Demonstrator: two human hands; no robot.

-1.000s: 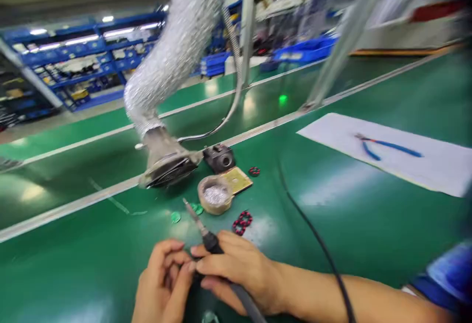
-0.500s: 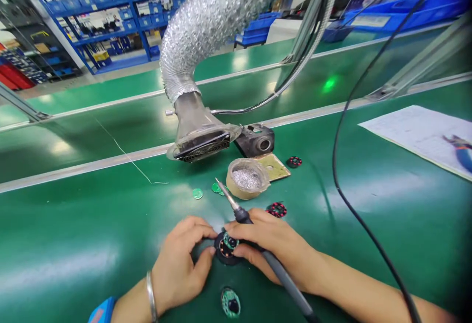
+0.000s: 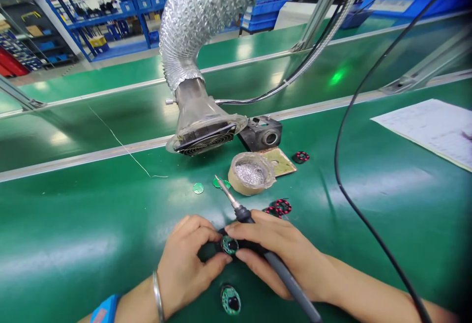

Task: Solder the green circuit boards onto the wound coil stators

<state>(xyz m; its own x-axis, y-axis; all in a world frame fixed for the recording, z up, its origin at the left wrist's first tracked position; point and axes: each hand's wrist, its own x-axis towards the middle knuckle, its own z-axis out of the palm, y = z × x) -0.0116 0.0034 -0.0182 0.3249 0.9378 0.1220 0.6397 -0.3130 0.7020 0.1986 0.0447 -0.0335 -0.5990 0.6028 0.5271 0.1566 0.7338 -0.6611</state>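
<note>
A small round green circuit board (image 3: 230, 245) sits over a dark round part, most of which is hidden by fingers. My left hand (image 3: 193, 254) pinches the left side of this part with thumb and index finger. My right hand (image 3: 275, 244) has thumb and fingertips at the board's right edge and also holds a soldering iron (image 3: 289, 281), its metal tip pointing up and left. Nearer the bottom edge, a second green board (image 3: 230, 299) with a black centre lies on the bench.
A tub of metal shavings (image 3: 250, 174), an iron holder (image 3: 262, 135) and red-black rings (image 3: 283, 207) stand beyond my right hand. A fume duct (image 3: 188, 62) hangs above small green discs (image 3: 198, 188). A black cable (image 3: 363, 212) crosses the right side; paper (image 3: 431, 129) lies farther right.
The small board now lies flatter over the dark part, covering the coppery dots that showed before. My left thumb has moved right, closer to the board. The camera view has shifted slightly.
</note>
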